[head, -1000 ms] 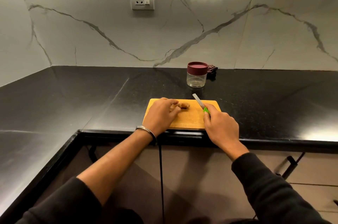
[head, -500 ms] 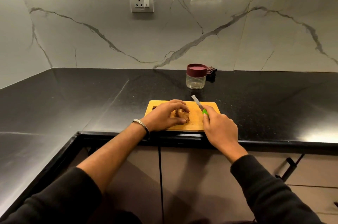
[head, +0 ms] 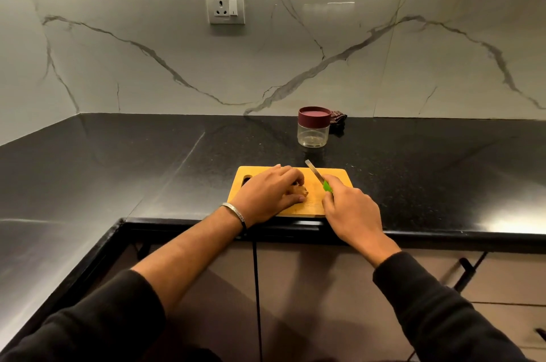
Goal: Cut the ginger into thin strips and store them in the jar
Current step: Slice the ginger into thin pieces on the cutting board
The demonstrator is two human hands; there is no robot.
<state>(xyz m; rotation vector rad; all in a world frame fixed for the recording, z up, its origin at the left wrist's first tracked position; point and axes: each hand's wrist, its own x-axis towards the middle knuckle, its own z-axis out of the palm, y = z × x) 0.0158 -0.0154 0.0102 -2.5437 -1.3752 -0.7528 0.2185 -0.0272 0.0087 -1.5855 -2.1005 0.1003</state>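
Ginger (head: 302, 191) on cutting board (head: 313, 204) centre, mostly covered by left hand (head: 267, 194), fingers curled gripping it. Right hand (head: 353, 211) at 3 o'clock clenches green-handled knife (head: 318, 177), blade raised, pointing 11 o'clock. Jar (head: 313, 131) at 12 o'clock, lidded, well apart. Risk: left fingertips close to cut line, small knobbly piece may roll, blade slips toward fingers.

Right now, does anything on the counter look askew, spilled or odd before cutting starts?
Nothing is spilled or damaged. The cutting board lies square at the counter edge, the left hand holds the ginger on it, and the right hand grips the knife. The jar behind the board stands upright with its lid on.
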